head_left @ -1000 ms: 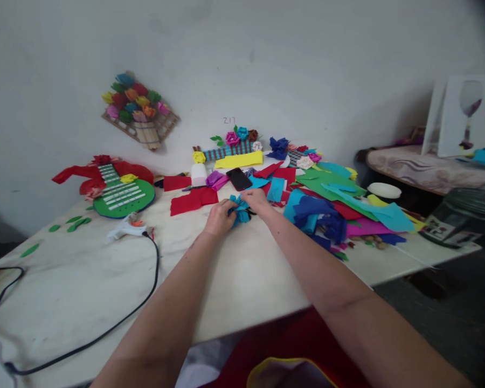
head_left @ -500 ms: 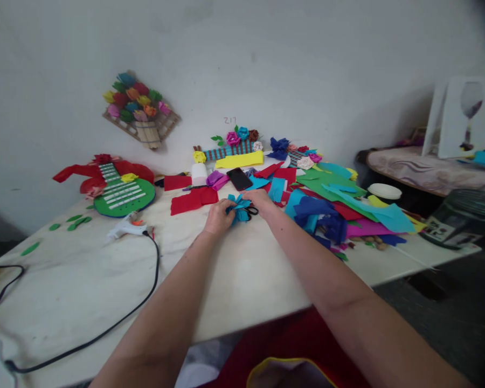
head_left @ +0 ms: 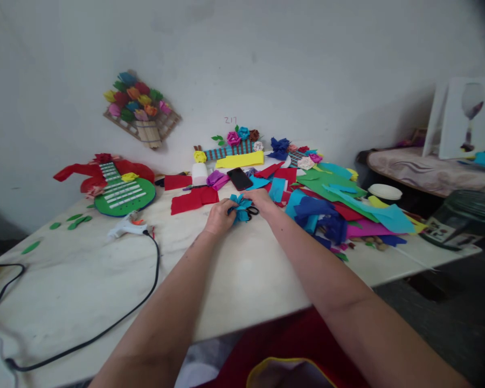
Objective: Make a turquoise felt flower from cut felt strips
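Observation:
A light-blue paper flower (head_left: 240,209) with loose petals is held just above the table, between both hands. My left hand (head_left: 220,216) pinches it from the left side with closed fingers. My right hand (head_left: 260,199) reaches its upper right edge, fingers bent together on a petal; the fingertips are partly hidden. Right below that hand, black scissor handles (head_left: 253,212) show beside the flower, the blades out of sight. A dark phone (head_left: 240,179) lies just beyond the hands. Red paper pieces (head_left: 189,203) lie left of the flower.
A white glue gun (head_left: 127,226) with a black cord lies at the left, near a green and red paper guitar (head_left: 125,195). Coloured paper sheets (head_left: 331,186) pile up on the right, before a large glass jar (head_left: 463,218) near the table's edge.
The blue flower has turned slightly between the fingers and its petals look more spread. Both hands stay in nearly the same place.

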A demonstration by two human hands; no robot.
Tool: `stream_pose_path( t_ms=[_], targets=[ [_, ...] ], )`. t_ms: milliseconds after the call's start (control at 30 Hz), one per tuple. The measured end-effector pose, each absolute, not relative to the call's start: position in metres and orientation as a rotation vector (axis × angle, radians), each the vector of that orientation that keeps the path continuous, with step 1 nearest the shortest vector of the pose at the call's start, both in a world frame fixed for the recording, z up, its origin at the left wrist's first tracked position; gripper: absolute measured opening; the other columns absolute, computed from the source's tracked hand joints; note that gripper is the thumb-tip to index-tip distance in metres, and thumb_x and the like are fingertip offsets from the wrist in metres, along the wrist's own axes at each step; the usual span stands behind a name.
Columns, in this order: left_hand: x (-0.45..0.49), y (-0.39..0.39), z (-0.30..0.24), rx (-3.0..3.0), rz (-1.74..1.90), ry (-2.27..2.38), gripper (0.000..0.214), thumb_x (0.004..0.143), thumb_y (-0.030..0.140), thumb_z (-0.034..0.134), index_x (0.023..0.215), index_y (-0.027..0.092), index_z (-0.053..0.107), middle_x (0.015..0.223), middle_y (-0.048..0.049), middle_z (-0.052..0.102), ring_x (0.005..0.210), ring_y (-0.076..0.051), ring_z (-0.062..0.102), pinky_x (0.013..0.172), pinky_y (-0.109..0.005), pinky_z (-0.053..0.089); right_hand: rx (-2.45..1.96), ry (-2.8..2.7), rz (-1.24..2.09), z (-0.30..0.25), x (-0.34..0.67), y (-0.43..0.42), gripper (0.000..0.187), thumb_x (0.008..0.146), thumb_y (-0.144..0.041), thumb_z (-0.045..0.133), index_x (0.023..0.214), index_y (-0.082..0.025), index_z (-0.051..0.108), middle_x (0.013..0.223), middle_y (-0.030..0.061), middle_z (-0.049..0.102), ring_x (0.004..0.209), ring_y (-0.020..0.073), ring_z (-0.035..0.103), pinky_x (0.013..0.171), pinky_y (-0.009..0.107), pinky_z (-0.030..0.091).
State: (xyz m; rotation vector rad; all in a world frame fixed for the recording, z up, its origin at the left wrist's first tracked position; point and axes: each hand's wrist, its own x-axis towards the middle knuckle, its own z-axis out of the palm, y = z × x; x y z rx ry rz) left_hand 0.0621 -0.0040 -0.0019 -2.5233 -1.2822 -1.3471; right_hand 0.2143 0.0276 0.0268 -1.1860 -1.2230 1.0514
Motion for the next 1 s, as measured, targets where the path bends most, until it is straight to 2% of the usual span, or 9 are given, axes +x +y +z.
stream_pose_path(
  t_ms=[200,500,567,700,833,1000],
  targets=[
    [0.062,-0.004,-0.002,-2.53,-1.348,-1.278,0.024,0.068,0.01,0.049,0.085,0.017,0.065,0.08,-0.0055,0.062,0.071,-0.016,0.058,0.068,-0.027,0.045,-1.173,-1.222,1.076,0.026,0.214,0.028,0.017,0.047,-0.019,0.065,0.064,-0.015,0.064,0.066,0.0,0.063,0.069,0.0152,0.057,0.064,0.026,0.046],
    [0.065,-0.007,0.001,-2.537,-1.448,-1.315,0.021,0.067,0.011,0.051,0.081,0.017,0.064,0.081,-0.005,0.064,0.072,-0.016,0.057,0.069,-0.027,0.044,-1.104,-1.312,1.047,0.019,0.214,0.031,0.011,0.046,-0.02,0.065,0.052,-0.014,0.059,0.061,0.0009,0.061,0.066,0.0151,0.057,0.064,0.026,0.044],
    [0.065,-0.005,0.0,-2.503,-1.573,-1.412,0.018,0.066,0.013,0.053,0.08,0.017,0.064,0.077,-0.0035,0.064,0.068,-0.015,0.056,0.065,-0.026,0.043,-1.072,-1.341,1.013,0.015,0.214,0.035,0.01,0.047,-0.021,0.064,0.052,-0.014,0.059,0.067,0.0023,0.063,0.073,0.0166,0.059,0.069,0.027,0.045],
    [0.065,0.003,-0.005,-2.403,-2.021,-1.622,0.011,0.062,0.022,0.06,0.072,0.016,0.06,0.063,0.0011,0.058,0.057,-0.011,0.05,0.057,-0.023,0.04,-1.033,-1.42,0.905,0.012,0.213,0.041,0.006,0.051,-0.018,0.063,0.054,-0.014,0.061,0.094,0.0069,0.065,0.088,0.0185,0.059,0.079,0.03,0.044],
    [0.066,0.006,-0.005,-2.424,-2.516,-1.652,0.021,0.055,0.029,0.067,0.069,0.016,0.057,0.058,0.0024,0.056,0.053,-0.01,0.05,0.053,-0.022,0.04,-1.026,-1.558,0.717,0.016,0.213,0.039,0.002,0.056,-0.015,0.061,0.056,-0.016,0.062,0.103,0.006,0.063,0.096,0.0185,0.058,0.086,0.031,0.043],
    [0.066,-0.001,0.002,-2.336,-2.837,-1.729,0.029,0.048,0.03,0.073,0.067,0.015,0.057,0.055,0.0018,0.058,0.05,-0.009,0.051,0.05,-0.022,0.041,-0.999,-1.65,0.499,0.021,0.211,0.034,0.007,0.059,-0.012,0.06,0.056,-0.018,0.061,0.113,0.0041,0.059,0.103,0.0177,0.054,0.09,0.031,0.041]
  ],
)
